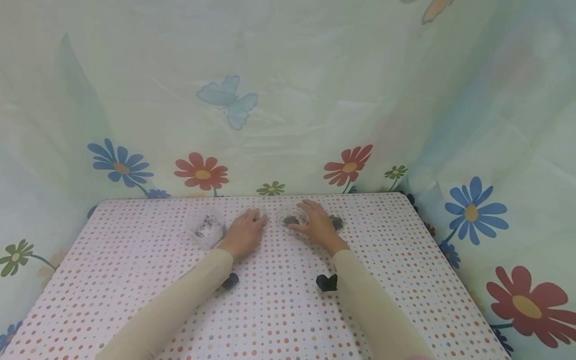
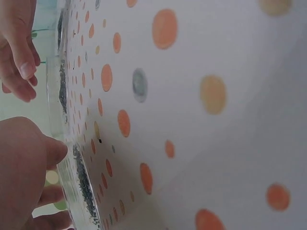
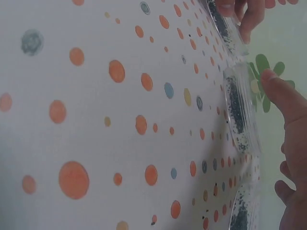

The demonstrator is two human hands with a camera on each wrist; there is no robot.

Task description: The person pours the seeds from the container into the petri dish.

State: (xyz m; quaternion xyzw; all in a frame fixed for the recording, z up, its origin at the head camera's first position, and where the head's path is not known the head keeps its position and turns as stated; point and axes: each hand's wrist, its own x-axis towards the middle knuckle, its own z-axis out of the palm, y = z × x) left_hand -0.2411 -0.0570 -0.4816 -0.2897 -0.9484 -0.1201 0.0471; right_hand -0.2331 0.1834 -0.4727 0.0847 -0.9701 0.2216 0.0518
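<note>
My left hand [image 1: 245,234] grips the rim of a small clear dish [image 2: 72,196], with thumb and fingers spread along its side. Dark grains [image 2: 85,187] lie on the bottom of that dish. My right hand [image 1: 317,226] hovers with fingers apart over a second clear dish [image 3: 242,110] that also holds dark grains. Its thumb [image 3: 278,88] stays just clear of that dish's rim. To the right of my right hand sits a third dish [image 1: 337,222] of dark grains, partly hidden by the hand in the head view.
A clear plastic box [image 1: 205,230] with scattered dark bits stands left of my left hand. The dotted tablecloth [image 1: 279,310] carries a few stray grains between the dishes. Flower-printed curtains [image 1: 279,125] hang behind the table's far edge and along its right side.
</note>
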